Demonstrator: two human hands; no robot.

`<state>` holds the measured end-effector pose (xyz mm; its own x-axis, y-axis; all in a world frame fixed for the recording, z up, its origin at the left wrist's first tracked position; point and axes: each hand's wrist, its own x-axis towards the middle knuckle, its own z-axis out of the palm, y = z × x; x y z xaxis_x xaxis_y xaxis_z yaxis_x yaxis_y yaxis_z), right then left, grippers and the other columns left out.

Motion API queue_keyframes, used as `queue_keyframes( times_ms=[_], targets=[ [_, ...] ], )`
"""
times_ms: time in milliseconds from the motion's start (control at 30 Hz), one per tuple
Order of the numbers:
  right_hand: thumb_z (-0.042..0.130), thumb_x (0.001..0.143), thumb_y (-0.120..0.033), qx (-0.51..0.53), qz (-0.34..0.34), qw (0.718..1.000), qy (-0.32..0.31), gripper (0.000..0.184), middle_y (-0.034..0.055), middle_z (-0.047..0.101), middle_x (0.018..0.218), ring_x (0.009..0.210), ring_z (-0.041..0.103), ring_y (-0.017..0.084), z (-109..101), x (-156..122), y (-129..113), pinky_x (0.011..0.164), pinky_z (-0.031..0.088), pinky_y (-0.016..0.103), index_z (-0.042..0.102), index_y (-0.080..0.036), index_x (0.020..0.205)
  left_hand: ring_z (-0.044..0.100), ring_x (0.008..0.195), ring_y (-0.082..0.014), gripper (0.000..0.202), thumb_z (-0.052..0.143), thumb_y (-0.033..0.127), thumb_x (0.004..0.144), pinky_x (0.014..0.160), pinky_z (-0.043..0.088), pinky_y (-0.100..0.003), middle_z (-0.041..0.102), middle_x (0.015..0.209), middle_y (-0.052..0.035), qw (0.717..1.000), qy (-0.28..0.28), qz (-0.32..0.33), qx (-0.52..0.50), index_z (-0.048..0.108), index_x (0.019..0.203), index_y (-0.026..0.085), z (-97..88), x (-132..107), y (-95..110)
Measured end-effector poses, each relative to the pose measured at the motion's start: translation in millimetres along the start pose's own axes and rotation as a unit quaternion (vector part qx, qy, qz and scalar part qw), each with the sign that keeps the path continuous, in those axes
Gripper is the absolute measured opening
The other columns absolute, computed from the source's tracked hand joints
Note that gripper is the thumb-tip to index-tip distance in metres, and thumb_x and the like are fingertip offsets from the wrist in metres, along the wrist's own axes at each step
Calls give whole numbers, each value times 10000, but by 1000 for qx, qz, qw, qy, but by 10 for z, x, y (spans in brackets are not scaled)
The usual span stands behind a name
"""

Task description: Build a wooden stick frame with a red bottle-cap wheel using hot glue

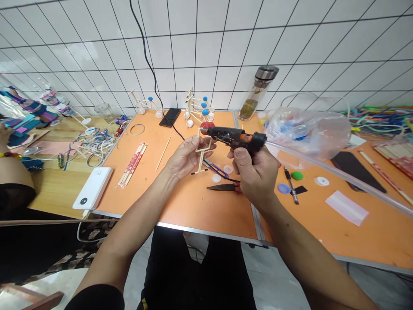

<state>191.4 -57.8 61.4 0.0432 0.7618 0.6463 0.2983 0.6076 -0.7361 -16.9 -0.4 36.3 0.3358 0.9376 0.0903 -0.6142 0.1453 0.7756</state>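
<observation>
My right hand [258, 172] is wrapped round the handle of a black and orange hot glue gun [235, 135], a long clear glue stick [322, 172] trailing from its back. The gun's nozzle points left, close to the top of a small wooden stick frame [201, 157]. My left hand [187, 157] pinches that frame between thumb and fingers above the table. Whether nozzle and wood touch, I cannot tell. Below lie black-tipped pliers [222, 187] and scissors with purple handles [219, 168], partly hidden by my right hand.
Stick models with blue caps [204, 105], a phone [170, 116] and a tilted-looking glass bottle [254, 97] stand along the tiled wall. Wrapped chopsticks [132, 165] and a white power bank [93, 188] lie left. A plastic bag [303, 129] is right. Another person's arm [14, 172] shows far left.
</observation>
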Motion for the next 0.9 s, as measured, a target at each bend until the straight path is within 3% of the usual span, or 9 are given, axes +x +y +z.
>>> queue_keyframes(
  times_ms=[200,367,600,800,900],
  targets=[
    [626,1173,-655,-20,-3,1000,5,451,-7,640,772,678,584,189,2,-11,15,679,478,370,786,-245,1074,889,1162,-282,483,1108,526,772,947,720,-323,895,1173,-57,1000,-8,4,-12,803,929,186,13,0,0],
    [634,1172,-655,-12,2,1000,0,472,-11,634,744,665,570,181,-2,-14,8,674,466,367,811,-230,1068,889,1154,-279,496,1115,529,758,945,721,-318,890,1165,-52,1000,-6,5,-8,796,923,187,21,-6,7],
    [620,1166,-680,-18,9,1000,-4,523,13,679,754,759,689,229,-8,-17,-22,736,561,401,876,-224,1177,882,1184,-296,492,1103,526,778,962,717,-328,871,1098,-59,1000,-5,4,-9,786,922,179,13,-8,-1],
    [600,1163,-695,-19,-3,1000,-16,537,49,757,833,845,767,270,5,8,-38,792,648,435,885,-241,1188,865,1271,-311,352,1024,414,904,1179,675,-438,864,1111,-67,999,38,-16,-15,763,912,177,32,-9,12],
    [596,1167,-680,-36,-8,999,-14,529,36,756,823,762,733,241,2,6,-34,750,637,413,883,-237,1185,865,1269,-304,315,1004,375,927,1199,665,-443,863,1098,-61,998,49,-22,-19,758,906,180,52,-12,29]
  ],
)
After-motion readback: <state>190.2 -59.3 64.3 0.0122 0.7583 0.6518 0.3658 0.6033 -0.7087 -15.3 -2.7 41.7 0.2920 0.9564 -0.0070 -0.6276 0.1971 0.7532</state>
